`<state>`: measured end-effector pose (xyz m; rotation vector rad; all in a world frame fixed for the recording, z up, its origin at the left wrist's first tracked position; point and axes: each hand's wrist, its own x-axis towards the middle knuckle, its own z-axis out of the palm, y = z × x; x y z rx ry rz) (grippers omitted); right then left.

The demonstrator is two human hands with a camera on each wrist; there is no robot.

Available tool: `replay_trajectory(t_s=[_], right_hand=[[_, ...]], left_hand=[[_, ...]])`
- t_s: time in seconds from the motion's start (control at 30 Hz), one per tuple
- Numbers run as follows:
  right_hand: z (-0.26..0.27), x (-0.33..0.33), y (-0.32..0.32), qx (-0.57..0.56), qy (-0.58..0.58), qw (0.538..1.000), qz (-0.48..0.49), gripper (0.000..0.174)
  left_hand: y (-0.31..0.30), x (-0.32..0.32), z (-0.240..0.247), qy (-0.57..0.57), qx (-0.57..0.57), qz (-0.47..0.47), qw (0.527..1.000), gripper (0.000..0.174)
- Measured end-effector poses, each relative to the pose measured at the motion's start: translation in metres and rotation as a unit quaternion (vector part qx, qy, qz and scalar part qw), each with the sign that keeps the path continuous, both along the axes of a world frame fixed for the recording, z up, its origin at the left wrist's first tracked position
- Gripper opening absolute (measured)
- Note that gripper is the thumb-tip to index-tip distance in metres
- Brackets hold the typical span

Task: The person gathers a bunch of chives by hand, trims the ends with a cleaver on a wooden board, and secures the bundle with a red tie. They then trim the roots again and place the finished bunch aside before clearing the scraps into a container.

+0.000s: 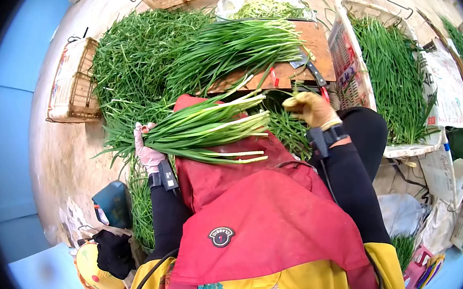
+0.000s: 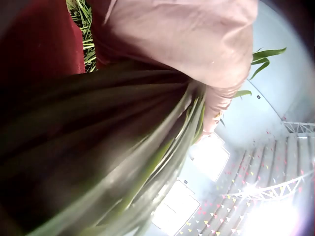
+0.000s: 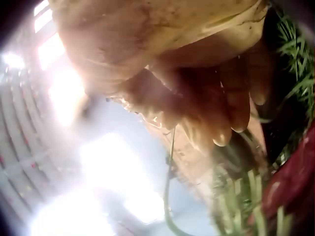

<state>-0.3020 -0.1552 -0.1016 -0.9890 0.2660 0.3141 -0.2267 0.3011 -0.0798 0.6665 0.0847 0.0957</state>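
Observation:
A bunch of garlic chives (image 1: pixel 210 128) lies over the red apron, its pale stem ends pointing right. My left hand (image 1: pixel 148 149), in a thin pinkish glove, grips the bunch near its leafy end; in the left wrist view the leaves (image 2: pixel 162 162) fan out from the glove (image 2: pixel 197 44). To the right of the pale ends is my right hand (image 1: pixel 310 108), in a yellowish glove and apart from the bunch. Its fingers (image 3: pixel 224 132) are curled, and a thin green strand (image 3: pixel 171 157) hangs from the fingertips, pinched there.
More chives (image 1: pixel 236 39) lie across a brown board (image 1: pixel 316 41), beside a black-handled knife (image 1: pixel 315 73). A loose green heap (image 1: pixel 134 51) spreads to the left. White crate (image 1: pixel 355 78) with chives stands right; another crate (image 1: pixel 73 82) stands far left. A blue-green container (image 1: pixel 113 204) sits lower left.

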Motion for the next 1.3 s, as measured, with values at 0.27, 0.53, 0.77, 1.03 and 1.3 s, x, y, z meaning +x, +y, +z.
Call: replay_trajectory(t_s=[0.27, 0.53, 0.77, 1.03, 1.3], right_hand=[[-0.051, 0.022, 0.092, 0.087, -0.034, 0.993, 0.078, 0.042], [0.002, 0.026, 0.072, 0.153, -0.074, 0.984, -0.053, 0.042], [0.011, 0.014, 0.009, 0.305, -0.030, 0.952, 0.014, 0.024], [-0.022, 0.013, 0.104, 0.159, -0.063, 0.985, 0.006, 0.033], [0.027, 0.010, 0.040, 0.261, -0.136, 0.946, -0.133, 0.012]], left_hand=[[0.012, 0.001, -0.020, -0.007, 0.355, 0.090, 0.930, 0.037], [-0.009, 0.011, -0.002, 0.022, 0.047, 0.025, 0.998, 0.026], [-0.021, 0.003, 0.013, 0.015, 0.058, 0.043, 0.997, 0.025], [-0.024, 0.000, 0.024, 0.030, 0.054, 0.020, 0.998, 0.024], [-0.043, -0.004, 0.074, -0.003, 0.077, 0.052, 0.996, 0.024]])
